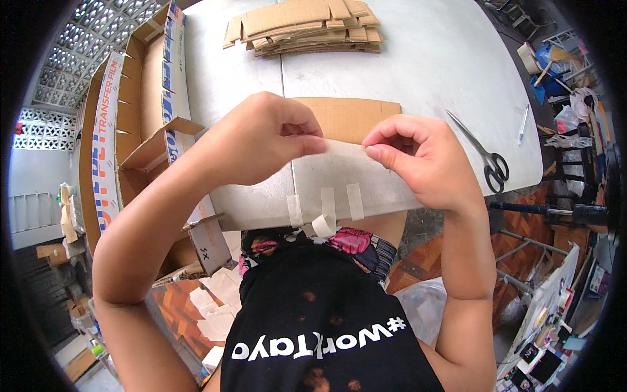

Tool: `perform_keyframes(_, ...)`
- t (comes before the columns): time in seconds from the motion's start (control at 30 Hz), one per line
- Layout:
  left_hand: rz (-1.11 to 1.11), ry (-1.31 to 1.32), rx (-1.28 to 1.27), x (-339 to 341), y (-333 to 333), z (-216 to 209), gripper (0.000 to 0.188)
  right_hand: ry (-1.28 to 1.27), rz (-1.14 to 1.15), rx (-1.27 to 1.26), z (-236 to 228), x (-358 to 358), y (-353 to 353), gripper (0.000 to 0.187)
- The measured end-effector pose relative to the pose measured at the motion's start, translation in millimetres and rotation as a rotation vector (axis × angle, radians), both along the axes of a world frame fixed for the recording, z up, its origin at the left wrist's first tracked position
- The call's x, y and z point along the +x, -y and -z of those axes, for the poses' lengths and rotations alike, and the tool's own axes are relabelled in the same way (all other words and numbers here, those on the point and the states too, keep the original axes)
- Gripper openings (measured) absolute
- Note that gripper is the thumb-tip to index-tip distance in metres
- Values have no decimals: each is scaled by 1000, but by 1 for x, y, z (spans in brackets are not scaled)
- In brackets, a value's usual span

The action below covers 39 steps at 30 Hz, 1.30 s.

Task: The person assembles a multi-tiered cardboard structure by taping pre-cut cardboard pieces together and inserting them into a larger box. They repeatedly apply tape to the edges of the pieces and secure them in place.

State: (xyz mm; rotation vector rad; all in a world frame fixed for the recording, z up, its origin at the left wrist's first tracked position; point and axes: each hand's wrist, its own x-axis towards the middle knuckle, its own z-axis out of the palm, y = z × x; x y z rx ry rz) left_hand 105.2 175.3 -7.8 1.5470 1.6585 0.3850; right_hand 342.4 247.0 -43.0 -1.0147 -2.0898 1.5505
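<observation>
A stack of flattened cardboard pieces (pixel 304 27) lies at the far end of the grey worktop (pixel 431 65). Scissors (pixel 483 153) and a pen (pixel 523 124) lie to the right. Large open cartons (pixel 140 124) stand along the left.

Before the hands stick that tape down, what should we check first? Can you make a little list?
1. Tape strip held at both ends by the left hand and right hand: ok.
2. Strip stretched flat, no twist showing: ok.
3. Cardboard piece lying flat on the table just behind the strip: ok.
4. Spare tape pieces ready on the table's near edge: ok, three hang there.
5. Scissors out of the hands' way, off to the right: ok.
6. Which side of the strip is sticky: cannot tell.
</observation>
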Motion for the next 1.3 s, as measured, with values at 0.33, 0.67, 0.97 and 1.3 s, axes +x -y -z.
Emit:
perform_keyframes(0.33,-364,246,-395,-10,26,30,15,22,-44,180,27,7,3,13)
perform_keyframes(0.67,-478,121,-297,-16,9,28,11,107,78,115,24,-3,-10,10)
perform_keyframes(0.97,-440,92,-254,-19,-7,29,20,231,66,-2,17,-11,-31,16)
perform_keyframes(1.3,-480,58,-302,-20,-2,34,36,261,81,-17,21,-12,-22,16)
